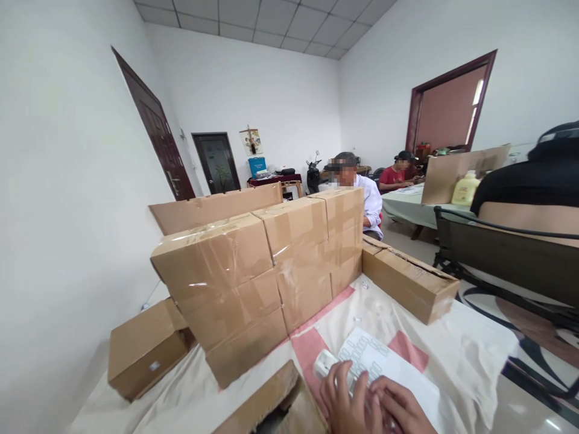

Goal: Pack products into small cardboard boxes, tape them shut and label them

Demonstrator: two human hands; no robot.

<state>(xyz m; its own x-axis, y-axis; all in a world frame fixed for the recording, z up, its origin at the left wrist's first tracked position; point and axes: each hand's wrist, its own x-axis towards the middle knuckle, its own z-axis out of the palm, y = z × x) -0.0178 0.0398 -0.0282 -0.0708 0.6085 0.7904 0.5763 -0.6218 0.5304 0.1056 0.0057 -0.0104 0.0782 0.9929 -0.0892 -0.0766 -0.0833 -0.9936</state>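
Left hand (344, 395) curls around a white object (324, 363), perhaps to steady it; the right hand (400, 404) bends close beside, its grip unclear. Printed sheet (386, 363) lies just beyond them, seemingly for easy reach.

Brown cardboard boxes (301, 241), cream cloth (474, 361) with pink patches, white sheet (418, 389) with grey-green outlines, white held object (324, 363)

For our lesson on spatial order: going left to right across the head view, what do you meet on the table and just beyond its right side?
Far-left carton, stacked cartons, left hand, right hand, dark chair.
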